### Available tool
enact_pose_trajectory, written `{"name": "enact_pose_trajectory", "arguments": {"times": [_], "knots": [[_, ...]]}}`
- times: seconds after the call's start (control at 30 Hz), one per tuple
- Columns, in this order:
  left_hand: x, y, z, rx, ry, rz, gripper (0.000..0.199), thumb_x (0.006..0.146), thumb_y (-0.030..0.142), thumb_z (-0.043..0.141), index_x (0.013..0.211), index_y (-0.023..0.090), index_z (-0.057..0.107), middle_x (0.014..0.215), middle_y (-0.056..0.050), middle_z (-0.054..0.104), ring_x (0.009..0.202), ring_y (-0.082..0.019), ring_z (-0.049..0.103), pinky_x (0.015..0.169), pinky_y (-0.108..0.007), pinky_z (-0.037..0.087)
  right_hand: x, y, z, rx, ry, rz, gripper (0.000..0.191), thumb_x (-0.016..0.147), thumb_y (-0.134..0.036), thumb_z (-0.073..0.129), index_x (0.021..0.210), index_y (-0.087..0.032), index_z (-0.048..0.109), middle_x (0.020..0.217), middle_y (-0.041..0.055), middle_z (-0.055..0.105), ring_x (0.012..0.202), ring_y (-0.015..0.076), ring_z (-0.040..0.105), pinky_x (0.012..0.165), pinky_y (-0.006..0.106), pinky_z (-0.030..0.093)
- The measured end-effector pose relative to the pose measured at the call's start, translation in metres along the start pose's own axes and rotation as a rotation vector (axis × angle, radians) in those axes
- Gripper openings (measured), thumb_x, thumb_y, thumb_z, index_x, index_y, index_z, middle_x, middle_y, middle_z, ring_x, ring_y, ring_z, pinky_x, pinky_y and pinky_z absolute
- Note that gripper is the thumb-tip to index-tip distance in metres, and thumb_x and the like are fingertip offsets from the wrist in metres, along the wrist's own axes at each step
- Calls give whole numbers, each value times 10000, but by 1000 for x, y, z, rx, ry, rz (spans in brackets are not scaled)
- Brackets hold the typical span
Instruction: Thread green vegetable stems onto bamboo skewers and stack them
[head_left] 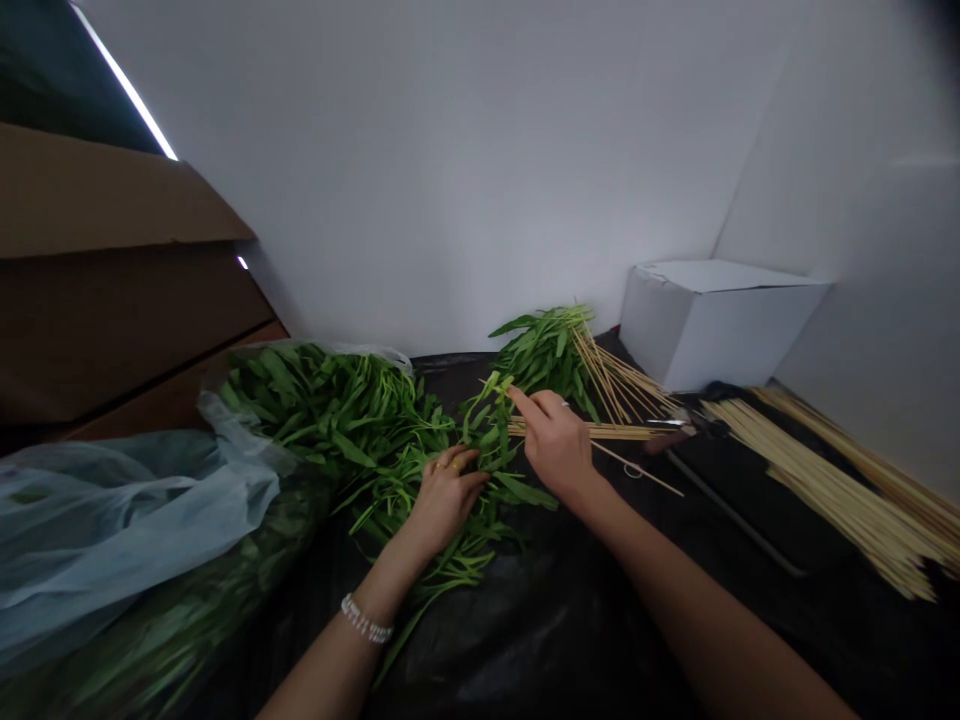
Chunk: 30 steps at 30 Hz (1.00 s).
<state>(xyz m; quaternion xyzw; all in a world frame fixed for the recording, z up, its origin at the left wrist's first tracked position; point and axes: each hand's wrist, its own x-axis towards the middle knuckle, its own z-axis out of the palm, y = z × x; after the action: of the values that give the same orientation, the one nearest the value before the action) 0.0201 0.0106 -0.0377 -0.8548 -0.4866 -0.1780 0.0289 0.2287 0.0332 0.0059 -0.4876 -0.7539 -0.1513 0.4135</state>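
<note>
Between thumb and fingers, my right hand (556,442) is closed on a thin bamboo skewer (646,474), whose back end sticks out behind the palm. Pale green stems (498,384) sit at the skewer's front end, by the fingertips. My left hand (448,497), with a ring and a beaded bracelet (365,620), curls its fingers round leafy greens (491,435) just below the stems. Under and beside it spreads a loose heap of long-leaved greens (330,400). Behind the right hand lie finished-looking skewers of greens (544,352), their bare sticks (619,380) pointing right.
A clear plastic bag (150,510) holding more greens lies left. A cardboard box (112,320) stands behind it. At right are a white box (712,320), bundles of bare skewers (832,490) and what looks like a knife (671,432). Black sheeting (555,630) covers the surface.
</note>
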Motion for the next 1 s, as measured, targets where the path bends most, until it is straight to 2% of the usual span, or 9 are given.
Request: {"name": "enact_pose_trajectory", "arguments": {"times": [0.17, 0.33, 0.4, 0.53, 0.6, 0.7, 0.8, 0.87, 1.0], "knots": [[0, 0, -2, -116, 40, -22, 154, 816, 175, 640, 898, 251, 745, 1311, -85, 600, 1278, -333, 429, 969, -516, 389, 0, 0, 1, 9, 29, -18, 446, 943, -110, 371, 1323, -197, 589, 909, 76, 608, 849, 187, 543, 758, 273, 415], [4, 0, -19, -498, 429, -112, 124, 846, 258, 650, 911, 249, 755, 1186, -85, 633, 1148, -250, 530, 1019, -445, 383, 3, 4, 0, 11, 133, 4, 413, 939, -111, 394, 1273, -189, 624, 886, 68, 619, 805, 180, 549, 726, 274, 414], [6, -5, -31, -737, 590, -192, 93, 797, 265, 711, 872, 248, 763, 1092, -58, 644, 1073, -210, 566, 983, -370, 416, 5, 7, -2, 8, 163, 26, 401, 940, -116, 399, 1256, -193, 634, 893, 67, 627, 801, 178, 556, 722, 274, 416], [5, -26, -59, -1417, 882, -414, 140, 673, 230, 812, 789, 245, 735, 948, 12, 687, 877, -126, 617, 808, -244, 485, 8, 14, -4, 17, 195, 87, 386, 942, -119, 404, 1239, -187, 639, 909, 70, 638, 825, 181, 576, 728, 274, 429], [1, -37, -72, -1724, 911, -484, 131, 697, 217, 794, 800, 238, 717, 912, 20, 717, 840, -127, 638, 788, -254, 509, 9, 17, -4, 33, 209, 107, 377, 946, -125, 405, 1237, -186, 638, 913, 71, 643, 840, 182, 587, 735, 273, 437], [-2, -44, -84, -2015, 854, -535, 31, 824, 201, 678, 832, 213, 705, 900, -4, 745, 872, -154, 670, 835, -306, 533, 10, 20, -6, 82, 248, 101, 348, 962, -158, 406, 1213, -185, 645, 913, 74, 651, 851, 182, 604, 750, 272, 452], [-1, -39, -82, -2082, 734, -580, 77, 852, 155, 631, 837, 194, 695, 922, -21, 754, 879, -153, 686, 830, -286, 535, 12, 20, -9, 177, 310, 52, 326, 976, -190, 401, 1203, -176, 633, 908, 78, 653, 832, 181, 617, 755, 281, 474], [2, -32, -75, -2000, 668, -579, 39, 811, 172, 684, 840, 197, 684, 1030, -33, 745, 957, -173, 680, 829, -286, 532, 12, 18, -11, 238, 349, 7, 325, 977, -184, 395, 1224, -170, 606, 907, 79, 653, 821, 182, 623, 752, 292, 489], [5, -22, -67, -1435, 828, -471, 171, 699, 220, 799, 807, 190, 669, 1100, -52, 728, 1065, -184, 644, 878, -263, 488, 9, 13, -12, 304, 385, -86, 344, 970, -150, 387, 1278, -163, 541, 949, 93, 664, 845, 186, 639, 764, 306, 508]]}}
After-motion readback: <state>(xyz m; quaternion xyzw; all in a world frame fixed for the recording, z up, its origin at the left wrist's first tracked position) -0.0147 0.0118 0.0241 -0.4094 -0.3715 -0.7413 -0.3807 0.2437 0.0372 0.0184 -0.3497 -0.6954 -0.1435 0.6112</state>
